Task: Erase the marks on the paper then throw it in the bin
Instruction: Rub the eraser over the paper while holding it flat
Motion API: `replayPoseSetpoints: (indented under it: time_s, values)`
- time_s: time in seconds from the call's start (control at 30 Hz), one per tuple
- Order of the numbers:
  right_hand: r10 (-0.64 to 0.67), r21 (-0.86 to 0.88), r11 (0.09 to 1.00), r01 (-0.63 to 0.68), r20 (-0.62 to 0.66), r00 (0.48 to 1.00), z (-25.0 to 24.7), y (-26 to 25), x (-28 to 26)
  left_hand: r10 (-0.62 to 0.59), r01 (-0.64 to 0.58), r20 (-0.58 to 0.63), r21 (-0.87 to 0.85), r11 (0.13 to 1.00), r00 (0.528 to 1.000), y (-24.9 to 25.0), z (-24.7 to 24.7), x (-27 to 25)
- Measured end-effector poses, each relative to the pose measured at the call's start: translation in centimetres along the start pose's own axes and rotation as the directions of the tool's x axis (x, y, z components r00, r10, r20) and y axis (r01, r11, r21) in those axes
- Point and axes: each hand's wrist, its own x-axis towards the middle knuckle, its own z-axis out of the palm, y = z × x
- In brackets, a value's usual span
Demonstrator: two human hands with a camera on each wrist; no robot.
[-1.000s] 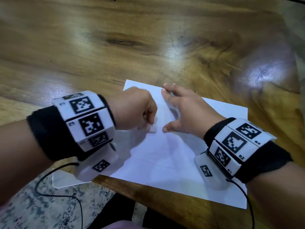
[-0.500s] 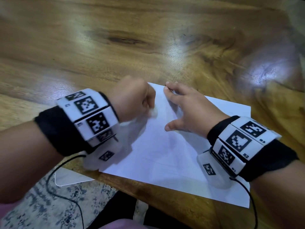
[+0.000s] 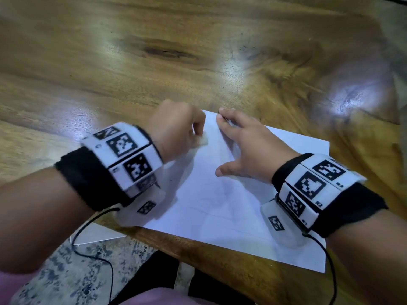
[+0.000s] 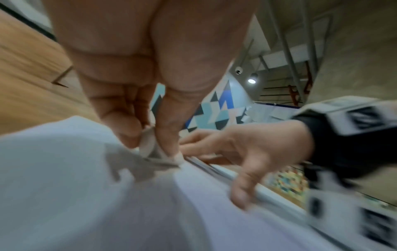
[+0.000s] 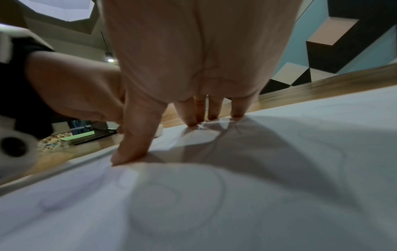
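Note:
A white sheet of paper [image 3: 231,208] lies on the wooden table [image 3: 154,62] near its front edge, with faint curved pencil marks [image 5: 178,191] on it. My left hand [image 3: 178,130] pinches a small white eraser [image 3: 201,142] between thumb and fingers and presses it on the paper near the far left corner. In the left wrist view the eraser [image 4: 150,144] touches the sheet under my fingertips. My right hand [image 3: 246,148] lies spread on the paper, fingertips and thumb pressing it down just right of the eraser. No bin is in view.
The table's front edge [image 3: 220,256] runs just below the sheet, with speckled floor [image 3: 66,271] and a white sheet corner [image 3: 97,235] beneath. Cables hang from both wristbands. Bare glossy wood stretches beyond the paper.
My left hand with the eraser has moved away from me, from mid-sheet up toward the paper's far left corner. The right hand stays pressed on the sheet.

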Motion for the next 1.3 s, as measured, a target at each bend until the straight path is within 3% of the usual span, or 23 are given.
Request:
replayPoseSetpoints:
  time_s: [0.13,0.17,0.3,0.4,0.57,0.63,0.8,0.87,0.97,1.03,1.13,1.17,1.3]
  values:
    - [-0.007,-0.011,1.000,0.007,0.024,1.000,-0.1,-0.1,-0.2,0.093,-0.116,0.321,0.052,0.992,0.942,-1.1,0.6,-3.3]
    - [-0.008,-0.013,1.000,0.008,0.028,1.000,-0.2,-0.2,-0.3,0.089,-0.110,0.335,0.045,0.993,0.938,-1.1,0.5,-3.1]
    - [-0.011,-0.025,1.000,0.012,0.032,0.999,-0.1,-0.4,-0.3,0.050,-0.053,0.075,0.031,0.998,0.996,0.3,0.0,0.3]
    - [-0.008,-0.025,1.000,0.009,0.030,1.000,-0.1,-0.4,-0.3,0.051,-0.051,0.002,0.030,0.998,0.999,0.2,0.5,0.2]
    - [-0.007,-0.010,1.000,0.008,0.035,0.999,-0.2,-0.2,-0.5,0.128,-0.132,0.247,-0.001,0.991,0.960,-1.6,1.1,-4.4]
    - [-0.009,-0.012,1.000,0.010,0.036,0.999,-0.2,-0.3,-0.4,0.122,-0.119,0.203,-0.026,0.993,0.972,-1.5,0.8,-3.5]
    - [-0.008,-0.014,1.000,0.008,0.040,0.999,-0.1,-0.2,-0.4,0.029,-0.030,-0.042,-0.022,0.999,0.999,-1.3,0.4,0.7]
    - [-0.013,-0.015,1.000,0.013,0.040,0.999,-0.2,-0.2,-0.4,0.072,-0.072,0.007,-0.001,0.997,0.997,-1.4,0.7,-0.8]
    - [-0.016,-0.009,1.000,0.017,0.037,0.999,-0.2,-0.2,-0.4,0.169,-0.171,0.224,-0.014,0.985,0.960,-0.9,1.5,-3.9]
    - [-0.019,-0.016,1.000,0.020,0.033,0.999,-0.2,-0.2,-0.4,0.162,-0.164,0.208,-0.008,0.986,0.965,-0.5,1.3,-2.9]
    - [-0.017,-0.022,1.000,0.018,0.032,0.999,-0.1,-0.2,-0.4,0.096,-0.096,0.030,-0.002,0.995,0.995,0.3,0.6,0.7]
    - [-0.015,-0.025,1.000,0.016,0.035,0.999,-0.1,-0.2,-0.4,0.091,-0.091,0.025,-0.002,0.996,0.996,0.4,0.7,1.1]
    - [-0.019,-0.043,0.999,0.021,0.045,0.999,-0.2,-0.1,-0.3,0.220,-0.223,0.197,-0.004,0.975,0.955,-0.5,2.2,-3.1]
